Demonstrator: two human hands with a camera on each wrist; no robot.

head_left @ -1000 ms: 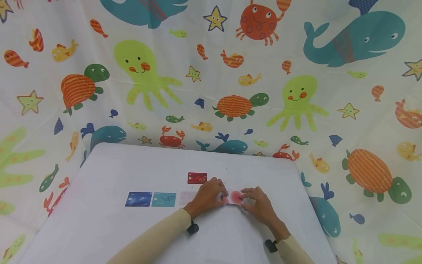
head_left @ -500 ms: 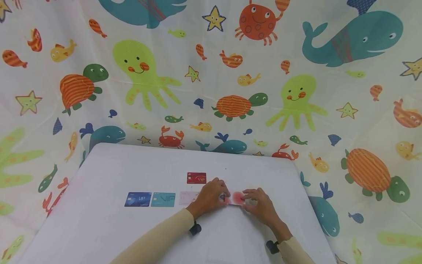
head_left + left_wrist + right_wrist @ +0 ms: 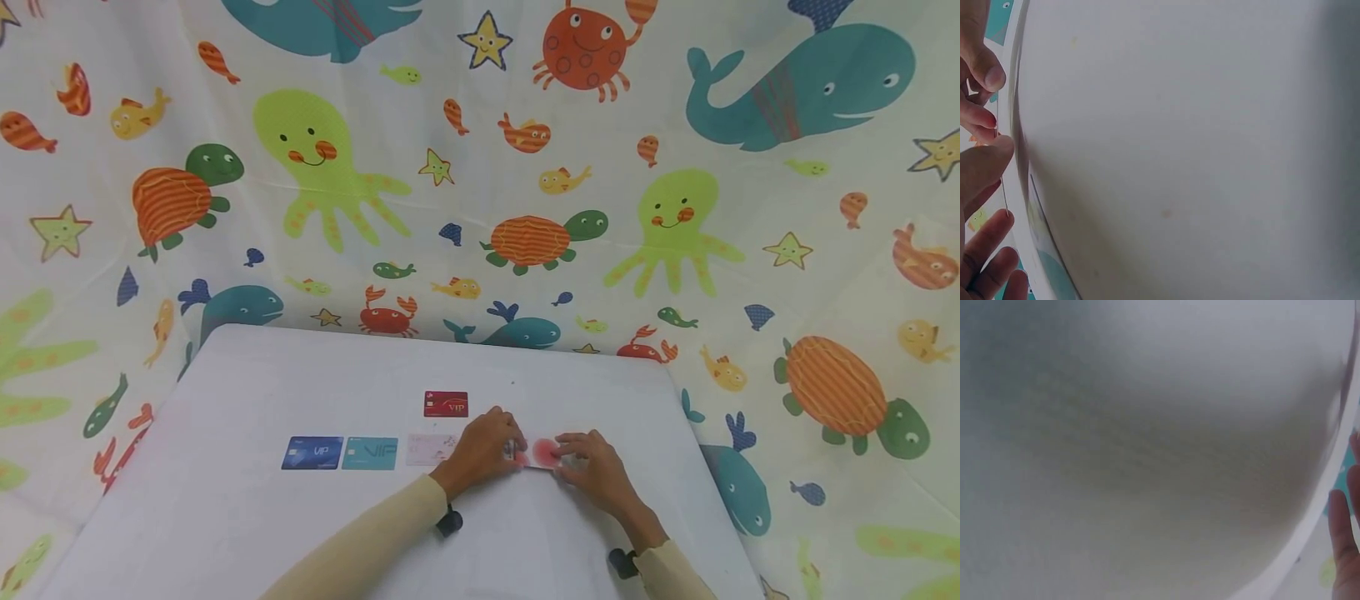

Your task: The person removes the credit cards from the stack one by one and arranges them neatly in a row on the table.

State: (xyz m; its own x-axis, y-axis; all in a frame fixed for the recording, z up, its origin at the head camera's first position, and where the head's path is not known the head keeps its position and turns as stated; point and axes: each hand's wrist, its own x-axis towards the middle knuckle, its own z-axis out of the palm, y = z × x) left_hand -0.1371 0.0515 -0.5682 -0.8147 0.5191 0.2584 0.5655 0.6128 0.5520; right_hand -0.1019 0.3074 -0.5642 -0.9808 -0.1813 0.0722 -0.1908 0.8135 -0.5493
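White table (image 3: 225,517) before a sea-creature backdrop (image 3: 442,79): card gripped at both ends

Subject: one pale card with a red disc (image 3: 544,452), located between my hands. With my left hand (image 3: 482,446) I pinch its left end; with my right hand (image 3: 597,472), its right end. Whether it touches the table, I cannot tell. Handling, as judged: light, thin, fairly stiff, smooth enough to slip, liable to bow if squeezed endwise; best held by opposite edges.

Surroundings: pink card (image 3: 429,450) just left of my left hand, partly hidden by it; teal card (image 3: 371,453) and blue card (image 3: 312,452) farther left; red card (image 3: 446,404) beyond that hand, slightly leftward.
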